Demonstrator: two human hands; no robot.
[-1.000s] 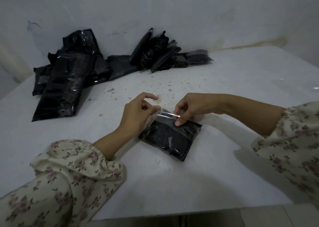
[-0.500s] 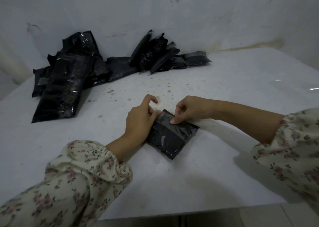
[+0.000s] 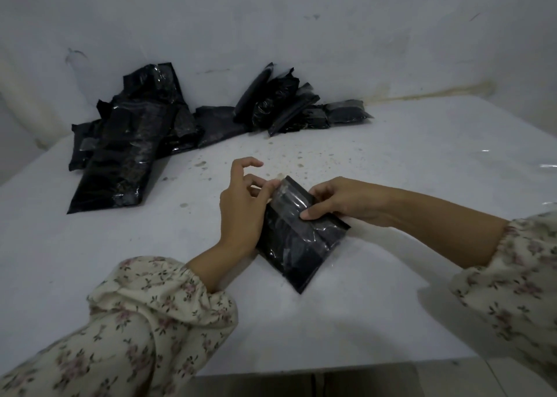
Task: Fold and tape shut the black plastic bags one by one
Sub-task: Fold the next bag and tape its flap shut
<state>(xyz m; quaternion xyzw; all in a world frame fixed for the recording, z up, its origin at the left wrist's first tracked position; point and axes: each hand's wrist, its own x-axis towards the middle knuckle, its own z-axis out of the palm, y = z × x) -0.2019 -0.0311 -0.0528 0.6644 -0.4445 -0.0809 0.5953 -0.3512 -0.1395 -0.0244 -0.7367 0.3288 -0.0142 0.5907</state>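
At the table's (image 3: 391,291) middle, the black bag (image 3: 298,246) lies between both hands, long axis pointing away. The right hand (image 3: 340,200) pinches its far folded end, while the left hand (image 3: 241,209) pinches the tape (image 3: 289,199) (a clear strip) at that end's left edge, so it looks best placed for the wrap.

Illumination is dim and flat, with a bluish-grey cast. A soft shadow falls on the desk (image 3: 391,155) beneath the right forearm (image 3: 437,215). Small specular glints mark the heap of black bags (image 3: 126,155) and the clear tape (image 3: 289,199) across the near bag (image 3: 301,246). Two bright streaks of glare sit at the desk's right edge. Wide-angle distortion bows the desk's far edge and stretches the left sleeve (image 3: 135,321) and right sleeve (image 3: 512,276), where detail is softest.
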